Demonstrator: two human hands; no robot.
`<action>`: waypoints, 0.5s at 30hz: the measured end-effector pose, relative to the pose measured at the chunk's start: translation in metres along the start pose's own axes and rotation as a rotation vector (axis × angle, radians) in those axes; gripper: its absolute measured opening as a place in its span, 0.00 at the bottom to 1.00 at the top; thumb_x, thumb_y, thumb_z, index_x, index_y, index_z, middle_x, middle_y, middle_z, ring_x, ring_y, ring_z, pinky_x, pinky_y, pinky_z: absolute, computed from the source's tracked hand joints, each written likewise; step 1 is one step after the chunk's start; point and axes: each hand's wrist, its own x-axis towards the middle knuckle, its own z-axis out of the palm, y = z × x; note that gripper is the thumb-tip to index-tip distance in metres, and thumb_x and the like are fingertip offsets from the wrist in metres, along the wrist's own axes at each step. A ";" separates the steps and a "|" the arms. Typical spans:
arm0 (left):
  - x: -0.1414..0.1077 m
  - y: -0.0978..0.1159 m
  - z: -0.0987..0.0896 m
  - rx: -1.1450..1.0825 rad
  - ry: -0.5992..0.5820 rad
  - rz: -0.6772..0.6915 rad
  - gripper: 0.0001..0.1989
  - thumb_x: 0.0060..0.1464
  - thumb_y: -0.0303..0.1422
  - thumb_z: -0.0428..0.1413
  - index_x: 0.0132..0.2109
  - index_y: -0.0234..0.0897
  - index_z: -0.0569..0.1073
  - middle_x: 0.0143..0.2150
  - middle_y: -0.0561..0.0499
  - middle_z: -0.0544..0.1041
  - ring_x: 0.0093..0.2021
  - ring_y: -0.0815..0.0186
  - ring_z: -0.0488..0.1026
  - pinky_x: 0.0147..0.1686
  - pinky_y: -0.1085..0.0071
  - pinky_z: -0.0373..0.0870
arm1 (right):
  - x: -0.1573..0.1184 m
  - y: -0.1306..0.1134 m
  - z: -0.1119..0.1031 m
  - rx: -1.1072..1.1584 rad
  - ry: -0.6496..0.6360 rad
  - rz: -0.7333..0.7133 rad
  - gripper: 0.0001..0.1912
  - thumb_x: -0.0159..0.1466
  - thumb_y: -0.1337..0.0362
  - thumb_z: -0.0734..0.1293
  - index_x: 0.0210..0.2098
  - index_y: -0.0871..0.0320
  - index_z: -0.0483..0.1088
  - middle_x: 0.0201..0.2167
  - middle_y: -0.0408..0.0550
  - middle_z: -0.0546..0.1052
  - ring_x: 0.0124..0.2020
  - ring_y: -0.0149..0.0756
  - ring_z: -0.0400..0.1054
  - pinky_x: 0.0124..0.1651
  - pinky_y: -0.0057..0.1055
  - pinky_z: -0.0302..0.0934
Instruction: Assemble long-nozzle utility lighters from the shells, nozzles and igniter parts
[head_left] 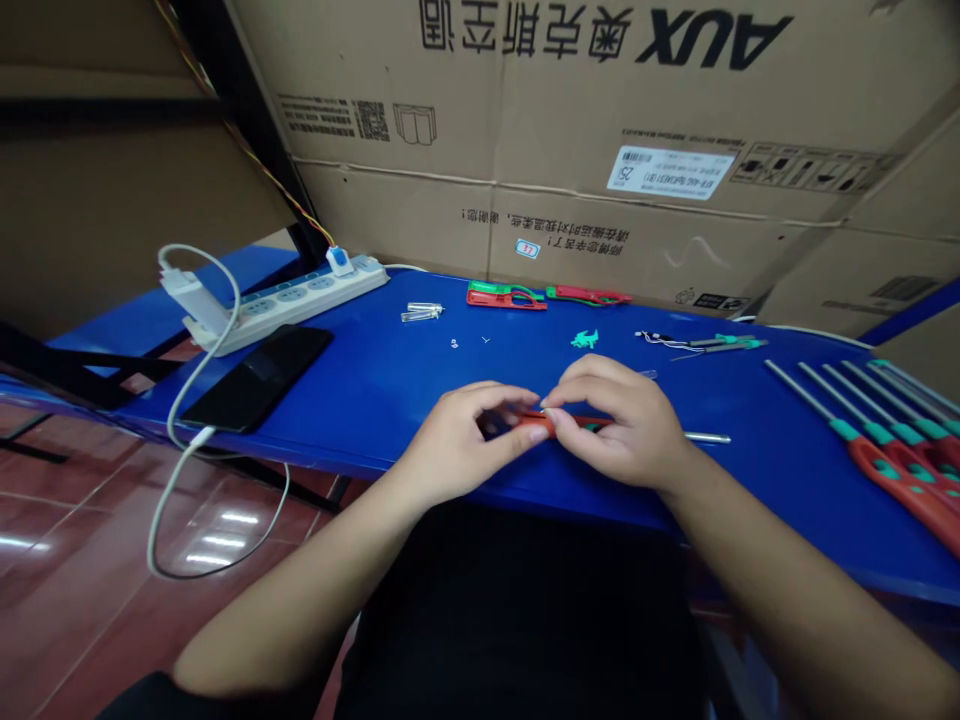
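Low over the front edge of the blue table, my left hand (476,435) grips the left part of a red handle piece (538,424) between thumb and fingers. Bent over the same piece, my right hand (619,420) has its thumb and index fingertip pinched together at a tiny pale part, too small to name. A metal rod (709,437) sticks out to the right from behind my right hand. Behind the hands lies a small pile of green pieces (585,339).
A black phone (259,378), a white power strip (292,298) and a looping cable are at the left. Red and green casings (506,296) lie at the back near a large cardboard box (555,120). Several rods with red handles (900,475) lie at the right.
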 end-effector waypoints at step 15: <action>0.000 -0.006 -0.006 0.610 -0.083 0.065 0.15 0.55 0.43 0.63 0.48 0.43 0.79 0.50 0.48 0.75 0.52 0.54 0.69 0.52 0.56 0.66 | -0.005 0.014 0.018 0.079 -0.321 0.187 0.07 0.63 0.70 0.67 0.34 0.56 0.77 0.32 0.45 0.75 0.33 0.32 0.69 0.37 0.30 0.62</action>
